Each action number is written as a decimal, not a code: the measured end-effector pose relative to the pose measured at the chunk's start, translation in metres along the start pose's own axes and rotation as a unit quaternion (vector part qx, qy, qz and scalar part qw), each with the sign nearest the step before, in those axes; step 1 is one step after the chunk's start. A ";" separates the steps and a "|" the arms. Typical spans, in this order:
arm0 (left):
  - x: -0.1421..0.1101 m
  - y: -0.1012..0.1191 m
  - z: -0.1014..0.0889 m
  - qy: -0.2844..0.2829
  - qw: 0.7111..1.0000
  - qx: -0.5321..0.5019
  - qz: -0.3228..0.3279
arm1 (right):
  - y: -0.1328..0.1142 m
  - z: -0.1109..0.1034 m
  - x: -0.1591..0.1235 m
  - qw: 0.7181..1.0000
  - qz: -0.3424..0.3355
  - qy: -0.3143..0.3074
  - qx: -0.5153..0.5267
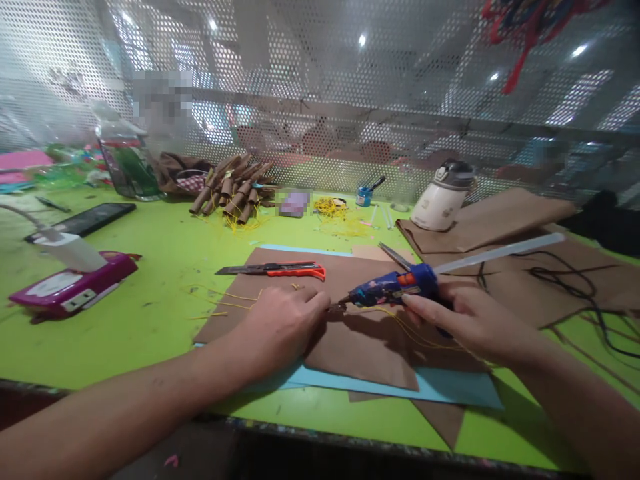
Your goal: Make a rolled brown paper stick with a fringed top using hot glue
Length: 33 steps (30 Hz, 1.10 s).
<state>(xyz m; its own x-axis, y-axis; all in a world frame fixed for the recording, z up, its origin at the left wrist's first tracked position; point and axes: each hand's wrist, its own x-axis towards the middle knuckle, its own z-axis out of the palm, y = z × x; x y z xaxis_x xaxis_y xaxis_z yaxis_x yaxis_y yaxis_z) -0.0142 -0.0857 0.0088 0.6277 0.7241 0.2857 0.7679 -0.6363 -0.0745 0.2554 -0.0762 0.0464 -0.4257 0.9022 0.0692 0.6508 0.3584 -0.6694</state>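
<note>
My right hand [470,319] grips a blue glue gun [395,287] with a long clear glue stick [500,253] poking out of its back. The gun's nozzle points left, right at the fingertips of my left hand [285,323]. That hand lies curled on a brown paper sheet [370,340], fingers pinched together; what they pinch is too small to make out. Thin yellow threads [415,330] trail across the brown sheet under the gun. A blue sheet [450,387] lies beneath the brown one.
An orange utility knife [280,270] lies behind my left hand, scissors [395,255] beside the gun. Rolled brown paper tubes [235,190], a white appliance [443,197], a phone [83,221], a pink device [75,283] and black cable [575,277] sit on the green table [150,320]. Perforated screen behind.
</note>
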 end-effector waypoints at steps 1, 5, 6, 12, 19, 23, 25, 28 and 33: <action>0.000 0.000 0.000 -0.001 1.000 -0.001 -0.001 | 0.000 -0.001 0.000 1.000 0.004 -0.007 0.008; -0.001 0.001 0.000 0.010 1.000 0.008 -0.004 | 0.000 -0.004 -0.001 0.999 0.017 -0.028 0.038; -0.001 0.001 0.000 0.013 1.000 0.012 -0.007 | -0.001 -0.004 -0.001 0.998 0.021 -0.027 0.047; -0.001 0.001 0.003 0.013 1.000 0.009 -0.002 | -0.003 0.000 0.001 0.992 0.063 -0.042 0.100; 0.000 0.002 0.000 -0.001 1.000 0.004 -0.001 | 0.001 0.001 0.001 0.993 0.076 -0.025 0.088; 0.000 0.002 -0.001 -0.015 1.000 -0.004 -0.002 | -0.001 0.001 0.002 0.997 0.034 -0.031 0.069; 0.000 0.002 -0.001 -0.019 1.000 0.001 -0.004 | -0.001 0.001 0.003 0.998 0.015 -0.025 0.058; 0.001 0.003 -0.002 -0.019 1.000 0.015 -0.010 | 0.001 0.000 0.004 0.998 0.022 -0.019 0.057; 0.001 0.004 -0.003 -0.028 0.999 0.021 -0.005 | 0.003 0.001 0.003 0.996 0.048 -0.041 0.064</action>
<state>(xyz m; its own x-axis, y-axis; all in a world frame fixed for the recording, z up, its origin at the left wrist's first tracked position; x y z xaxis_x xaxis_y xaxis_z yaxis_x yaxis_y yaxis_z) -0.0110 -0.0884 0.0117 0.6259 0.7442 0.2333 0.7776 -0.6186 -0.1125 0.2557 -0.0723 0.0438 -0.4178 0.9068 -0.0565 0.6077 0.2327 -0.7593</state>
